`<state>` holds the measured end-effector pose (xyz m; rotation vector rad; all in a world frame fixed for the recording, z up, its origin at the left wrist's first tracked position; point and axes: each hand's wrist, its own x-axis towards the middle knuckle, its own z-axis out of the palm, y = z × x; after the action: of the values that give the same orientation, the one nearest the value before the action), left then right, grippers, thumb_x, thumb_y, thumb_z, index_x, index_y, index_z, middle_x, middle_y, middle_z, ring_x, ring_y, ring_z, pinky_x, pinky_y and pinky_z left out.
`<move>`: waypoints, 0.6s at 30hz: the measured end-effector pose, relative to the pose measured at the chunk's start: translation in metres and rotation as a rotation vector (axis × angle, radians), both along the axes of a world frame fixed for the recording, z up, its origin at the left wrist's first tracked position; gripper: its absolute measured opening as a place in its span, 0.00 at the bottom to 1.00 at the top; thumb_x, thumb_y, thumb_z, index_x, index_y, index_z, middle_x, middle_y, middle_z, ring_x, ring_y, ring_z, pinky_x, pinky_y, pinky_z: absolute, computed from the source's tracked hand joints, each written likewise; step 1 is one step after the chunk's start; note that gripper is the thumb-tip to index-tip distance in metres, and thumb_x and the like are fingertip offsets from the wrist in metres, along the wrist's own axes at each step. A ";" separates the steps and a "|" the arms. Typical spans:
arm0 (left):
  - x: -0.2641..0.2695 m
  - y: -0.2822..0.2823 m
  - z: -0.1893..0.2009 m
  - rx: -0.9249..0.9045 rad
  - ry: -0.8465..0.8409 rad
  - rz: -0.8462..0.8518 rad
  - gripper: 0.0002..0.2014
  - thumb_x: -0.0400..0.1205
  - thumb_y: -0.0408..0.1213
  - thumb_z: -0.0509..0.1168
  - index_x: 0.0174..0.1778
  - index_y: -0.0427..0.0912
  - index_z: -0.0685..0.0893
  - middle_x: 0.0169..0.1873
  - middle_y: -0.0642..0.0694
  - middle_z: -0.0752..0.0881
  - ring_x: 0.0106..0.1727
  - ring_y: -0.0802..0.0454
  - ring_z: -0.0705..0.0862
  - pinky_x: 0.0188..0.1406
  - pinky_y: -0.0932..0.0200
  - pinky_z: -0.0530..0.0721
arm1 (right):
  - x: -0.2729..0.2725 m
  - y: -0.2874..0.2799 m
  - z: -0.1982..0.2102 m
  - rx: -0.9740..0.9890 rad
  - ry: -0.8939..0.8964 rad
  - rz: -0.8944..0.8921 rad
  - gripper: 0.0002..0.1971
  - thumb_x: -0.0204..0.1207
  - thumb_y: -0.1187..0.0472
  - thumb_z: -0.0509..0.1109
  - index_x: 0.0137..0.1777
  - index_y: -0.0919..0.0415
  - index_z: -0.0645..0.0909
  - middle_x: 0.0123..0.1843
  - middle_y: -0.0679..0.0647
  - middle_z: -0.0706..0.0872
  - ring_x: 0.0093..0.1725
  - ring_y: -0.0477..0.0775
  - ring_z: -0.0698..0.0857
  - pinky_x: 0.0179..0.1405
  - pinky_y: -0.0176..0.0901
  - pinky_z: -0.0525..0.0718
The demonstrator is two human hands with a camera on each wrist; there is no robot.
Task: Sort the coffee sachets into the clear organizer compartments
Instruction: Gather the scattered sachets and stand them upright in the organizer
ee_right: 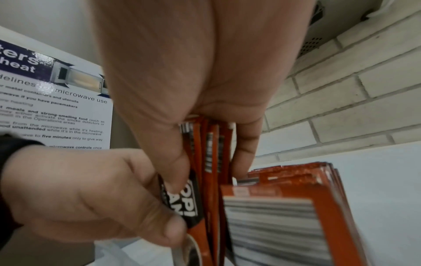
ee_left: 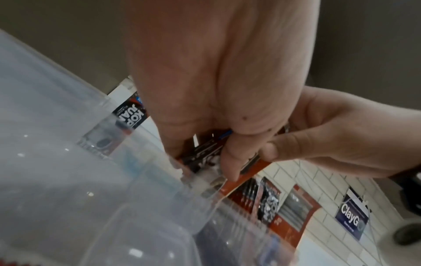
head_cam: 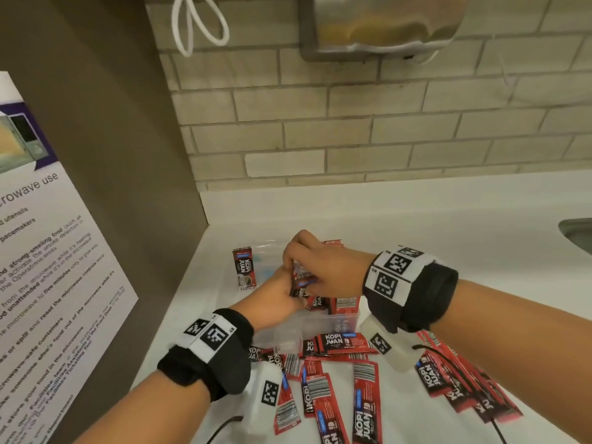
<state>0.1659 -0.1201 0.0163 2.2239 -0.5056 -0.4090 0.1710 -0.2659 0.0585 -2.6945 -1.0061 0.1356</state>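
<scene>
Both hands meet over the clear organizer (head_cam: 315, 323) on the white counter. My right hand (head_cam: 299, 264) pinches the top of a bundle of red Kopi Juan sachets (ee_right: 210, 154) from above. My left hand (head_cam: 293, 293) grips the bundle's lower end between thumb and fingers (ee_right: 173, 228). The bundle stands upright in the organizer (ee_left: 68, 162), beside a row of sachets (ee_right: 284, 207) that fills the compartment to its right. A single sachet (head_cam: 244, 267) stands upright at the organizer's far left. Several loose sachets (head_cam: 336, 379) lie scattered on the near counter.
A brown panel with a microwave-use poster (head_cam: 48, 267) closes off the left side. A brick wall (head_cam: 384, 139) runs behind, with a metal dispenser (head_cam: 381, 24) above. A sink's edge (head_cam: 576, 235) shows at the far right. More sachets (head_cam: 464, 379) and a black cable lie under my right wrist.
</scene>
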 end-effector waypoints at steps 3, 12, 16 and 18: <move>0.004 -0.005 -0.011 0.021 0.012 0.028 0.20 0.80 0.24 0.63 0.63 0.43 0.65 0.49 0.51 0.77 0.49 0.61 0.77 0.36 0.81 0.73 | -0.003 -0.005 -0.001 0.037 0.041 -0.033 0.32 0.70 0.68 0.72 0.71 0.55 0.62 0.70 0.55 0.60 0.53 0.52 0.75 0.48 0.43 0.80; 0.023 -0.023 -0.023 0.298 0.141 0.065 0.26 0.79 0.29 0.63 0.72 0.35 0.63 0.64 0.35 0.75 0.65 0.41 0.77 0.67 0.46 0.78 | -0.013 -0.061 -0.012 0.785 0.076 -0.616 0.24 0.75 0.68 0.68 0.65 0.49 0.63 0.71 0.54 0.65 0.72 0.54 0.67 0.69 0.48 0.69; 0.028 -0.029 -0.022 0.420 0.108 0.056 0.30 0.77 0.39 0.68 0.73 0.37 0.66 0.66 0.40 0.76 0.67 0.41 0.76 0.69 0.46 0.75 | -0.020 -0.067 -0.053 0.968 0.288 -0.856 0.22 0.77 0.70 0.65 0.68 0.57 0.65 0.70 0.58 0.70 0.67 0.57 0.72 0.58 0.45 0.71; 0.029 -0.031 -0.022 0.417 0.103 0.049 0.27 0.78 0.38 0.68 0.72 0.38 0.68 0.66 0.40 0.78 0.68 0.41 0.77 0.69 0.49 0.75 | -0.024 -0.064 -0.067 1.021 0.407 -0.916 0.21 0.77 0.71 0.63 0.68 0.57 0.65 0.69 0.58 0.72 0.64 0.57 0.74 0.58 0.48 0.73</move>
<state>0.1948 -0.1507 -0.0054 2.5902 -0.3312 -0.6478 0.1468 -0.3296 -0.0086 -1.7858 0.3003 -0.0197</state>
